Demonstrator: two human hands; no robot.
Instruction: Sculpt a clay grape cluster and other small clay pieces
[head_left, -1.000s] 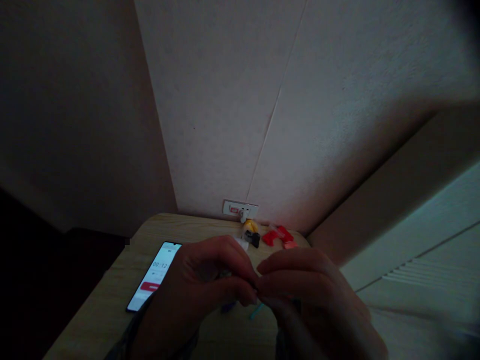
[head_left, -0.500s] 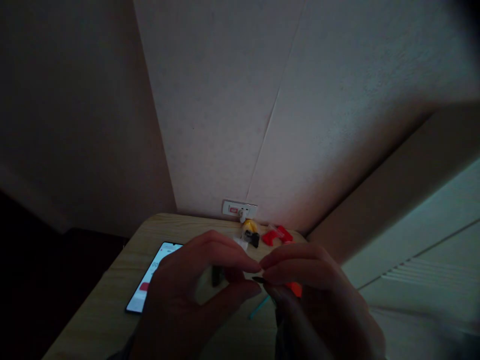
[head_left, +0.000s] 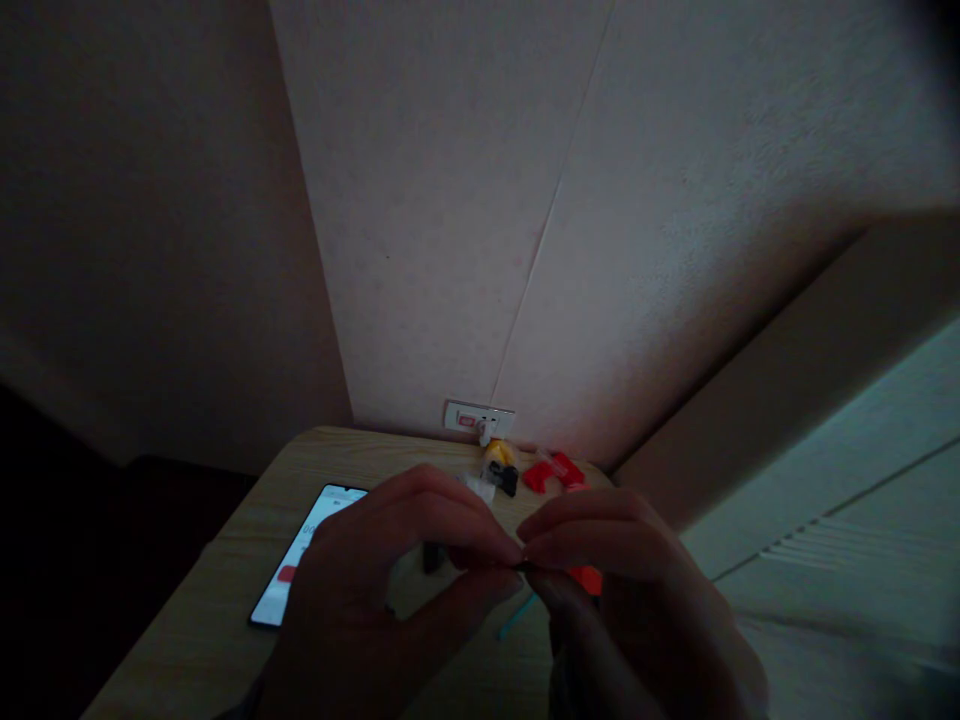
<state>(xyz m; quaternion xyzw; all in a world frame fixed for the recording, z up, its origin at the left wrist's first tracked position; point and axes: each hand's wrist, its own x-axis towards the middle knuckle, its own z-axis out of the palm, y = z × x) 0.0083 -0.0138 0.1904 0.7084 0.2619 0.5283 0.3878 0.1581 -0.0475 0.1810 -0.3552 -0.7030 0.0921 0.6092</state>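
Over the wooden tabletop, my left hand (head_left: pixel 397 580) and my right hand (head_left: pixel 637 585) meet fingertip to fingertip. Between their pinched thumbs and fingers is a small dark piece (head_left: pixel 523 567), too small and dim to name. Under the hands lies a thin teal stick (head_left: pixel 516 617). Something bright red-orange (head_left: pixel 587 579) shows below my right fingers, partly hidden. Through the gap behind my left fingers a dark object (head_left: pixel 433 557) is partly visible.
A lit phone (head_left: pixel 300 560) lies on the table (head_left: pixel 202 590) at the left. Near the wall socket (head_left: pixel 478 416) are a yellow-and-black bundle (head_left: pixel 501 470) in clear plastic and red pieces (head_left: pixel 555 470). A pale cabinet (head_left: pixel 847 500) stands at the right.
My left thumb and finger opened around the small dark piece, then closed on it again. The red-orange thing appeared below my right hand half a second ago and stays there.
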